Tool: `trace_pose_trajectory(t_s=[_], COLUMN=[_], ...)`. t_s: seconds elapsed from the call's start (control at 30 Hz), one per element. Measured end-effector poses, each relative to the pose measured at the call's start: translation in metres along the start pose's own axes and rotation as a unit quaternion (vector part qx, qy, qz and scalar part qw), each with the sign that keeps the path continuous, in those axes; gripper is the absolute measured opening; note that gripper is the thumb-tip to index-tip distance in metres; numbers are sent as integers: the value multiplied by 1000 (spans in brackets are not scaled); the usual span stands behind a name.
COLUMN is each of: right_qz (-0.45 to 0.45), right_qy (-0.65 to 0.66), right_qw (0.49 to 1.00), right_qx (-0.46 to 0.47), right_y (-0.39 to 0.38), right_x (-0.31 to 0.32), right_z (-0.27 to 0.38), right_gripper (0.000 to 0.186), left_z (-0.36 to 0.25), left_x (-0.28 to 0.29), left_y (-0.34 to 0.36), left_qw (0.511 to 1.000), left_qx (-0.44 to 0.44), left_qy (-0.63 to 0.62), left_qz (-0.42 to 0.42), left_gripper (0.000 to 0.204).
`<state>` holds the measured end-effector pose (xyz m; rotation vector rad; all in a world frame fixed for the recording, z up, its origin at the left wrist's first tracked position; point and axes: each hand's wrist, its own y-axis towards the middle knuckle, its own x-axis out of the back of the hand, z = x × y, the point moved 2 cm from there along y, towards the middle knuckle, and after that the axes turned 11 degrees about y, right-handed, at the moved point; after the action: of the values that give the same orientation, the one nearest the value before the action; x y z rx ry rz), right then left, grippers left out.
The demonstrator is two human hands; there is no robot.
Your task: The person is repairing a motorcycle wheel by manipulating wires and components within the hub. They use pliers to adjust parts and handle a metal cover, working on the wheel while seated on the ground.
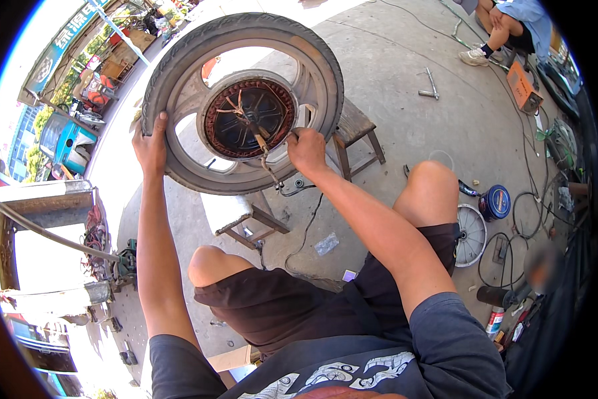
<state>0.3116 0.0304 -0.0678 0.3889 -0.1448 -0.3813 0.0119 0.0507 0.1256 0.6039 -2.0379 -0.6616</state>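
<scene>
A tyred wheel point(242, 33) is held up in front of me, its open hub point(227, 123) showing a ring of copper windings, a central axle and dangling wires. My left hand point(150, 143) grips the tyre at its left side, thumb over the sidewall. My right hand point(305, 149) is closed on the rim at the lower right, beside the hub. Cables hang from the axle near my right wrist. Behind the wheel stand a wooden stool point(356, 123) and a second, white-topped stool point(223, 211), both partly hidden by it.
A seated person point(512, 33) is at upper right by an orange machine point(523, 86). A metal tool point(430, 86), cables, a round tub point(494, 203), wheel cover point(470, 236) and spray can point(495, 319) lie rightward. A metal-framed cart point(49, 193) stands left.
</scene>
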Motion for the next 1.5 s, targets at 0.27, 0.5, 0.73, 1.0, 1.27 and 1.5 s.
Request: trace_pose_trajectory(t_s=[0.27,0.5,0.73,1.0,1.27,1.5], right_qz=[5,-6,4,9,-15,-104], right_qy=[-6,-2,-6,-27,-17,0], right_qw=[1000,1000,999,1000,1000,993], right_qx=[-12,-27,-49,-5,11,51], right_y=[2,5,5,7,6,54], right_x=[-2,-3,-1,-1,12,115], right_z=[-6,-6,-6,-8,5,92], right_gripper=[21,24,23,27,26,34], left_z=[-2,-2,-2,-1,2,-4], left_x=[0,0,0,0,3,-4], left_y=[-1,-1,0,-1,-2,6], left_qw=[1000,1000,1000,1000,1000,1000], left_qx=[3,0,-3,-3,0,0], left_qy=[-1,-4,6,3,0,3], left_qz=[1,2,2,5,4,7], left_gripper=[70,72,71,70,70,75])
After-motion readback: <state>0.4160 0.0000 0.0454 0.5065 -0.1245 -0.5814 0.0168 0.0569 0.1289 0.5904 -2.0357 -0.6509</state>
